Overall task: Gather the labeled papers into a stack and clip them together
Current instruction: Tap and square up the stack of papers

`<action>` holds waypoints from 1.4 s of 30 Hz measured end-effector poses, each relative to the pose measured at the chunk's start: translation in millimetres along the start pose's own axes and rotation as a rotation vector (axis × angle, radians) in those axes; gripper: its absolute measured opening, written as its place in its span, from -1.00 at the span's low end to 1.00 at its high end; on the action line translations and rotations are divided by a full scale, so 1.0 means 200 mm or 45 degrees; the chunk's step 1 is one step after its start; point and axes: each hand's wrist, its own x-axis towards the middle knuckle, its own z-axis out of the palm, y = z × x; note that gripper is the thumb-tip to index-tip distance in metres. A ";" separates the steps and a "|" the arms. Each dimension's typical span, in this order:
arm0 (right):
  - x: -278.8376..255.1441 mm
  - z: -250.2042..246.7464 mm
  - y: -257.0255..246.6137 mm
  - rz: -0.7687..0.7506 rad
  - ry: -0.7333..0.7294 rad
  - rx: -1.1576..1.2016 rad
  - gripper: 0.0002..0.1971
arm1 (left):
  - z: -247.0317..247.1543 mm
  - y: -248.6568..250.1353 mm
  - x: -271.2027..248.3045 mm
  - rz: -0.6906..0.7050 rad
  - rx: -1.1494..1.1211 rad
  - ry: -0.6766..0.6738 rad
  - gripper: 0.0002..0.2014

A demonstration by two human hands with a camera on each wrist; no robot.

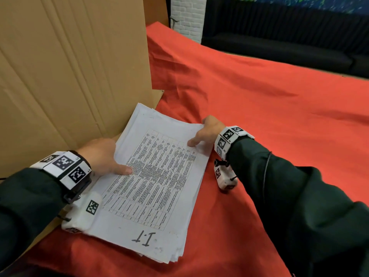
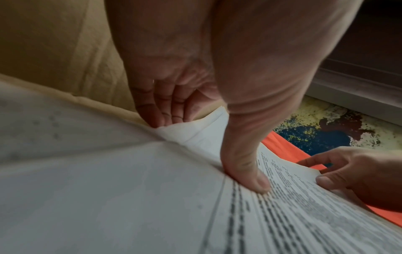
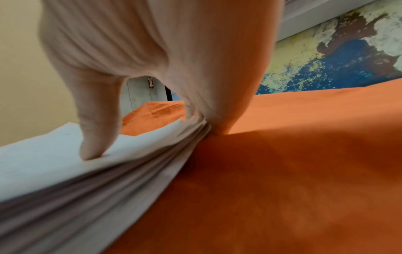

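A thick stack of printed papers (image 1: 155,176) lies on the red cloth, its top sheet showing a table and the handwritten label "I.T" (image 1: 143,238) at the near end. My left hand (image 1: 113,158) grips the stack's left edge, thumb (image 2: 254,182) pressed on top and fingers (image 2: 165,118) curled under the sheets. My right hand (image 1: 197,132) pinches the far right corner, with the thumb (image 3: 91,154) on the top sheet and the fingers (image 3: 217,130) down at the stack's side. The sheet edges (image 3: 108,180) are fanned and uneven. No clip is in view.
An upright brown cardboard wall (image 1: 69,66) stands close behind and left of the stack. The red cloth (image 1: 259,116) covers the table to the right and far side. A black sofa (image 1: 279,37) and a white brick pillar (image 1: 187,15) stand beyond the table.
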 end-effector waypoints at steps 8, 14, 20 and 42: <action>-0.01 -0.09 0.04 -0.044 -0.027 0.595 -0.67 | 0.03 -0.03 0.05 0.011 0.020 0.033 -0.30; -0.06 0.04 0.06 0.012 -0.046 0.778 -0.55 | 0.03 -0.03 0.02 0.094 0.018 0.070 -0.05; -0.26 -0.11 0.11 -0.235 -0.062 1.182 -0.58 | -0.11 0.03 -0.04 0.092 -0.319 0.194 -0.11; -1.05 -1.07 0.73 -0.990 1.449 0.889 -0.75 | -0.20 1.84 -0.62 1.309 -1.348 0.984 -0.59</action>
